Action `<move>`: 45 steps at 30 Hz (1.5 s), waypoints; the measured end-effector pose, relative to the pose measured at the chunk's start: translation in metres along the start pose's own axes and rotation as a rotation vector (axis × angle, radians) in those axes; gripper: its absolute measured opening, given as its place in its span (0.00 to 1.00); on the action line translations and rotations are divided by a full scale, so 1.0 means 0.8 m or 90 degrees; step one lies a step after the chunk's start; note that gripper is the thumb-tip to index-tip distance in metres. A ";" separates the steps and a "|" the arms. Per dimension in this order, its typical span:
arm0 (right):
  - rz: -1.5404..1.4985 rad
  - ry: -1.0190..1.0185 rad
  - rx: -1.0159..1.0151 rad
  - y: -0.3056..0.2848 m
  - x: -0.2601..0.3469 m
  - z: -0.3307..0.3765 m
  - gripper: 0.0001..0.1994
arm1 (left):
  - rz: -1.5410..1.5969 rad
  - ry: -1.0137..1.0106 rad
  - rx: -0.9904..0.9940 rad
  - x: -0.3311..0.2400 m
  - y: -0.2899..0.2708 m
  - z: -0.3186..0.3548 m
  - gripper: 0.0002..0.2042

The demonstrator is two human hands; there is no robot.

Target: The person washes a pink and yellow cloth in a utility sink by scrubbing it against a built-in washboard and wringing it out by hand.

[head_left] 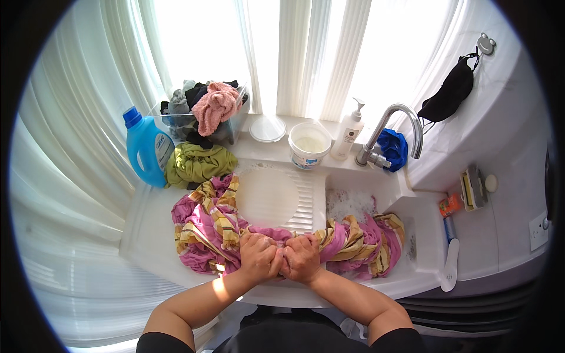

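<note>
A long pink cloth with yellow and brown stripes stretches across the front of the white laundry sink. My left hand and my right hand are both closed around its middle, knuckles touching. To the left of them the cloth lies bunched on the sink's flat side. On the right its other end hangs twisted in the basin, where white suds float. Behind my hands, a ribbed washboard surface is moulded into the sink. The fabric inside my fists is hidden.
A blue detergent bottle, a green cloth and a clear bin heaped with clothes stand back left. A white tub, pump bottle and curved faucet line the back. A white-handled brush lies at right.
</note>
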State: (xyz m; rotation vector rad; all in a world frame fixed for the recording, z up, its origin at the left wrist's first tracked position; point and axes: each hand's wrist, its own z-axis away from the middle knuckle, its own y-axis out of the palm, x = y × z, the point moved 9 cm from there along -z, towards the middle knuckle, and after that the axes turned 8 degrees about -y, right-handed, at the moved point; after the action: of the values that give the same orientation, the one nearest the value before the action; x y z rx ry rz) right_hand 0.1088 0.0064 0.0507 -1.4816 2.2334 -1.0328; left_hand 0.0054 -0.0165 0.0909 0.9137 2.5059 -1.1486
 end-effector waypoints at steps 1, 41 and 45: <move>0.024 0.027 0.000 0.021 -0.021 -0.011 0.12 | -0.034 -0.033 -0.044 0.027 0.016 -0.012 0.08; 0.048 0.246 0.124 0.088 -0.116 -0.046 0.11 | -0.002 -0.412 0.043 0.189 0.109 -0.043 0.10; 0.105 0.266 0.221 0.114 -0.155 -0.039 0.19 | -0.223 -0.399 0.005 0.190 0.119 -0.079 0.13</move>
State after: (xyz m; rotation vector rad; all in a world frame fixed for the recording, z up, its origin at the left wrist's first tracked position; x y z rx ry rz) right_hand 0.0829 0.1493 -0.0093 -0.9868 2.2278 -1.6937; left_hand -0.0498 0.1452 0.0075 0.0682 2.1651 -1.2893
